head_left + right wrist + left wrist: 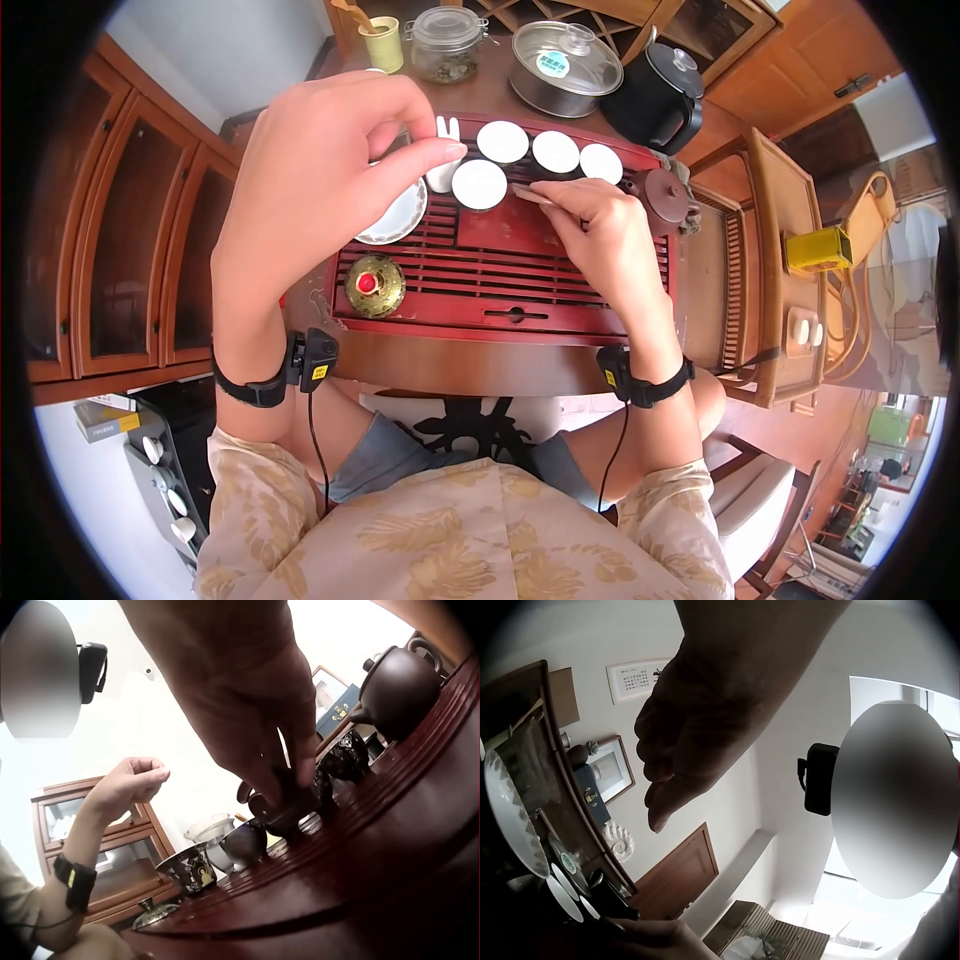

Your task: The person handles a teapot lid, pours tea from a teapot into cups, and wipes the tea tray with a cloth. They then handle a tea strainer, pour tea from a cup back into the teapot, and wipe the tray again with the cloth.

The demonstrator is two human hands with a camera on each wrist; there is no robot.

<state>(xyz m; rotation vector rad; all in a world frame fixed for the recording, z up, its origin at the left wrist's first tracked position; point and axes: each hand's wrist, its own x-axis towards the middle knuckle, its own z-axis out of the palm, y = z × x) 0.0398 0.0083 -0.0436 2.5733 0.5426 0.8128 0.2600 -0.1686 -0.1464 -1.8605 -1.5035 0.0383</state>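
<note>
From my head view I look down on a dark red slatted wooden tea tray (430,305) on the brown bench (430,362). The right hand (608,225) is over its right half, thumb and fingertips pinching a small brown piece (532,195) just beside a round cup, white inside (480,186); I can't make out the piece's full shape. Three more white-lined cups (556,152) stand in a row behind. To the right is a purplish-brown clay teapot (664,200). The left hand (325,170) is raised over the tray's left side, fingers bent inward, thumb stretched toward the cups. Partly beneath it I see a white bowl with a patterned rim (395,215), and nearer me a green-gold lid with a red knob (375,287). At the back are a clip-top glass jar (446,45), a steel pot with a glass lid (567,75) and a black kettle (652,95).

My left wrist view is dim: the left hand's fingers are curled toward the palm and the thumb points straight. The bowl and cups sit at lower left, the right hand at the bottom edge.

In my right wrist view the right hand reaches down, its fingertips around something dark brown; hand and cups overlap too much for me to tell its outline. The teapot stands at upper right, the bowl shows a dark patterned outside, and the lid lies beyond it on the left. The left hand is in the air, thumb against its bent fingers.
</note>
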